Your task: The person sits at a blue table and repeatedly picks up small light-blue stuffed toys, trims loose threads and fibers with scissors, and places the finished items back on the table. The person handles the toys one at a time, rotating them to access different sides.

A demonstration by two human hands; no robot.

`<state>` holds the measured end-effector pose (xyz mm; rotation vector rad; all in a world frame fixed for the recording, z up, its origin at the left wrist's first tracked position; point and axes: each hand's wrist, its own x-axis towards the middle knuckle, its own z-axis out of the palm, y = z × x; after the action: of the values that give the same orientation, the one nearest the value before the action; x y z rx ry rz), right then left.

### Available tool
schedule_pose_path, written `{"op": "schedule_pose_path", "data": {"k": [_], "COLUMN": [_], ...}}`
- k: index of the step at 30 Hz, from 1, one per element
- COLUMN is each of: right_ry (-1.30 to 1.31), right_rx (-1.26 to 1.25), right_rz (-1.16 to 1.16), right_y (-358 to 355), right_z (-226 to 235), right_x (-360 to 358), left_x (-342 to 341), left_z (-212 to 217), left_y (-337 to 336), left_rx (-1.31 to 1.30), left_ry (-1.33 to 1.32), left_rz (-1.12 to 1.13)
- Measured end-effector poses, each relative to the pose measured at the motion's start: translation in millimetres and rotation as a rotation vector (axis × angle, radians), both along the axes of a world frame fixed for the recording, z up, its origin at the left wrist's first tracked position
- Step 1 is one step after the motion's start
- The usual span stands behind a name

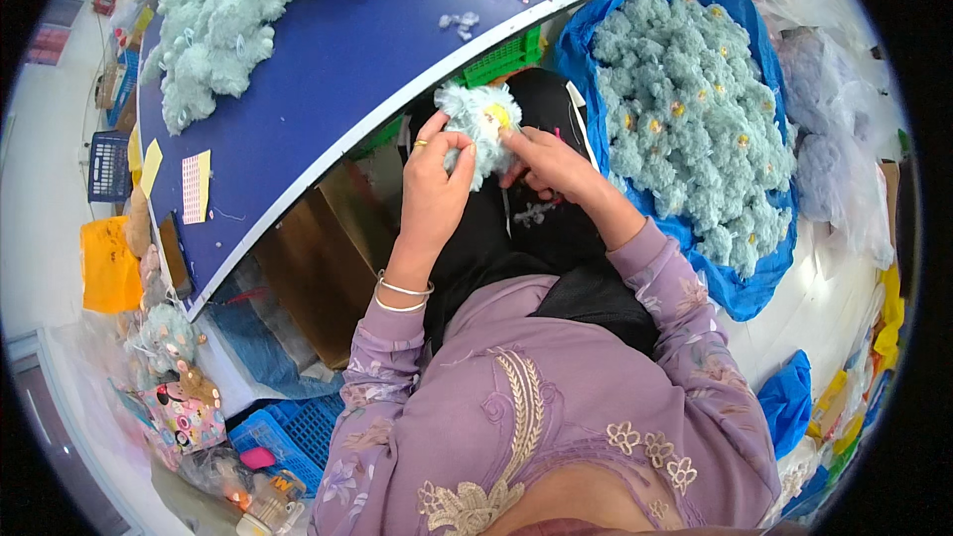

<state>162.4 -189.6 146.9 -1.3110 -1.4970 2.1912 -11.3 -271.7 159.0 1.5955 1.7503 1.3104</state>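
Between my two hands, above my lap, is a fluffy pale blue-green plush piece with a yellow patch on its front. My left hand pinches it along its left and lower side, a ring on one finger. My right hand grips its right edge, thumb beside the yellow patch. What the plush looks like underneath is hidden. A little loose fluff lies on my dark trousers below it.
The blue table ahead bears a heap of similar plush pieces and a label sheet. A large blue bag full of such pieces stands at right. Blue baskets sit lower left.
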Motion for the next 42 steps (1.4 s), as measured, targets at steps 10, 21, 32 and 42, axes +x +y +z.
{"op": "schedule_pose_path", "data": {"k": [10, 21, 32, 42], "right_ry": [-0.119, 0.066, -0.199, 0.060], "right_rx": [0.456, 0.545, 0.744, 0.161], "right_rz": [0.035, -0.100, -0.058, -0.116], "right_y": [7.7, 8.0, 13.2, 12.3], "right_z": [40.6, 0.6, -6.0, 0.4], "right_x": [30.6, -18.4, -22.6, -0.8], "left_x": [3.9, 1.6, 8.5, 4.3], "left_z": [-18.0, -18.9, -35.2, -29.4], "left_y": [-3.4, -5.1, -1.6, -3.2], "left_rx": [-0.054, -0.010, -0.018, -0.016], "left_ry": [0.078, 0.156, 0.046, 0.030], "left_rz": [-0.029, -0.019, -0.040, -0.017]}}
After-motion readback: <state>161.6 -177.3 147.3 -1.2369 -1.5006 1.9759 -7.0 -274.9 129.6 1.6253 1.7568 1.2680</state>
